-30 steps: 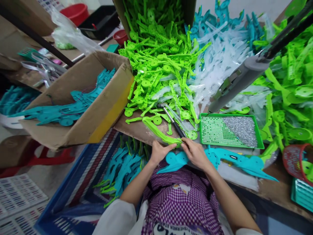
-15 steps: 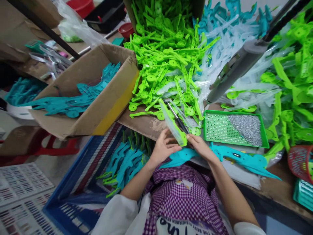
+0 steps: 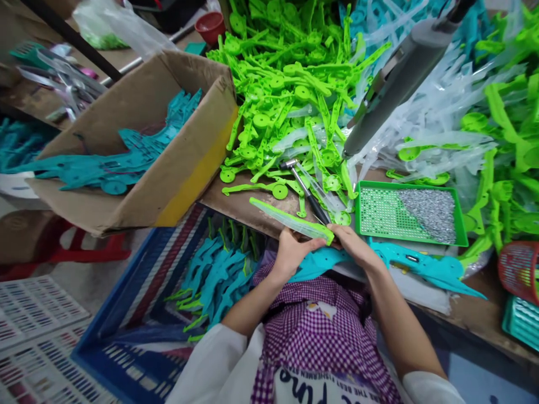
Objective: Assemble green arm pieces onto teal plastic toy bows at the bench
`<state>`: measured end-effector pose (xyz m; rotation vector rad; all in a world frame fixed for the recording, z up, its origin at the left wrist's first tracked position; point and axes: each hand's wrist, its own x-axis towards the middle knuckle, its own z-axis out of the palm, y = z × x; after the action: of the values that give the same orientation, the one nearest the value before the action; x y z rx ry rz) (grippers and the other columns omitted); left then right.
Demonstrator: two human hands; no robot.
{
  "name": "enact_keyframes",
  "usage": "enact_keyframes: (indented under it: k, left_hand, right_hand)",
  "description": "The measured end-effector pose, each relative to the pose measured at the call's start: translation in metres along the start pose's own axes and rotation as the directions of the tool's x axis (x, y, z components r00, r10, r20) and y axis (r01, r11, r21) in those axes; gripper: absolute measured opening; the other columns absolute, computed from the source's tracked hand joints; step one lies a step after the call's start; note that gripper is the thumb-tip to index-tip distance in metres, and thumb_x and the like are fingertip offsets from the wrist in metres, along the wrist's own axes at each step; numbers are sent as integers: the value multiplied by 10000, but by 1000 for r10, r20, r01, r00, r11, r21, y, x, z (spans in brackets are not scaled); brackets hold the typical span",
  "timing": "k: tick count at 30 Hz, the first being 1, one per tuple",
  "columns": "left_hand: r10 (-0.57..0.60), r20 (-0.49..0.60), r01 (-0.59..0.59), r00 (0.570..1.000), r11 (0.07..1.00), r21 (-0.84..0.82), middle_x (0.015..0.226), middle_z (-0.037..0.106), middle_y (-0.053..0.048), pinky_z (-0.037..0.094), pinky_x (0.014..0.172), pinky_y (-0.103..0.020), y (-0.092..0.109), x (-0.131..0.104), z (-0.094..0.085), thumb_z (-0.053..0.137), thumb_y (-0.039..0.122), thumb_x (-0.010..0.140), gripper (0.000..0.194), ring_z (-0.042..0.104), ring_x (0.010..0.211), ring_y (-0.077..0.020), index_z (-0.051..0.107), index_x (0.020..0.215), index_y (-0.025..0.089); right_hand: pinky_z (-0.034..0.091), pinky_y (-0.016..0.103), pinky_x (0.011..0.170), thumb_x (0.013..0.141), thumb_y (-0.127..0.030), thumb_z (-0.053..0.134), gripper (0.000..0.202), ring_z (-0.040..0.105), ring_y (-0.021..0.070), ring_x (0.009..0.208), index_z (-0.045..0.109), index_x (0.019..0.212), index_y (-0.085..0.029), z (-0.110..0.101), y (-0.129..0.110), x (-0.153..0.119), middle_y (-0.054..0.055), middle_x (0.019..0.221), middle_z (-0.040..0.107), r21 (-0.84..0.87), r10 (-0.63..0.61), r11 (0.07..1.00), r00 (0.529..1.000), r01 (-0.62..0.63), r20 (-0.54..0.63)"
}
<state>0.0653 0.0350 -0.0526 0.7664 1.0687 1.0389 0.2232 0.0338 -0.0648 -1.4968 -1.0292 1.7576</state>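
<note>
A long bright-green strip with a translucent plastic piece along it (image 3: 290,220) is held over the table's front edge. My left hand (image 3: 290,255) grips it from below, the thumb pressed along its near end. Fingers of my right hand (image 3: 356,246) are closed at that same end, partly hidden behind it. Below both hands lies a long teal plastic part (image 3: 322,262). Just beyond the strip rests a hammer (image 3: 307,189) with a dark handle, its grip end close to my right fingertips.
Loose green parts (image 3: 286,90) heap up ahead. A grey power screwdriver (image 3: 391,84) hangs over them. A green tray (image 3: 377,233) holds small metal pins. On the left stand a cardboard box (image 3: 197,163) with teal parts and a blue crate (image 3: 115,297) below. Another teal part (image 3: 425,266) lies right.
The green strip has swung from steeply upright to nearly level, pointing left. My left hand has moved right and closed on its near end. The head view has shifted slightly.
</note>
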Motion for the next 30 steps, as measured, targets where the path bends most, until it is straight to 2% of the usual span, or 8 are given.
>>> enact_keyframes:
  k: [5,12,18,22,27,30]
  left_hand:
    - [-4,34,3,999,999,51,996,725,-86,538,880,-357,-1,3,1,878,306,545,500,679,915,-232,659,961,135]
    - [39,2,-39,999,982,187,922,727,-81,546,817,-337,-1,6,0,874,343,551,443,676,848,-227,682,886,126]
    - [28,6,-29,1000,989,146,940,729,-69,543,834,-327,2,4,2,861,321,569,424,676,863,-218,681,905,134]
    - [42,-9,-40,999,990,134,923,731,-66,546,821,-316,2,4,2,854,300,577,404,678,856,-214,680,900,132]
    - [29,-8,-28,1000,992,120,909,737,-68,555,814,-323,3,2,1,841,299,597,378,691,832,-216,682,897,134]
    - [25,-16,-23,1000,988,152,882,739,-74,563,797,-325,4,1,1,842,298,593,358,695,809,-219,687,868,128]
  right_hand:
    - [248,250,446,799,-508,457,364,278,100,488,363,583,-230,0,0,0,-52,523,306,-20,3,1000,1000,-3,-25]
    - [252,253,448,786,-494,450,324,274,101,482,357,609,-239,2,-4,0,-55,531,301,-29,28,999,998,-29,-48]
    - [243,255,453,783,-548,463,370,271,103,490,355,613,-238,3,-4,0,-57,532,299,-25,32,999,998,-33,-60]
    - [245,256,461,802,-528,469,359,299,105,496,391,619,-230,0,-2,0,-50,549,333,-12,-8,1000,999,8,-37]
    - [269,248,475,785,-353,447,155,347,105,501,501,761,-210,-5,-1,-1,-49,576,402,-18,-41,999,999,41,-18]
    - [296,233,493,733,-277,455,158,363,97,520,544,830,-190,-7,0,-1,-53,591,432,-63,-69,996,997,70,18]
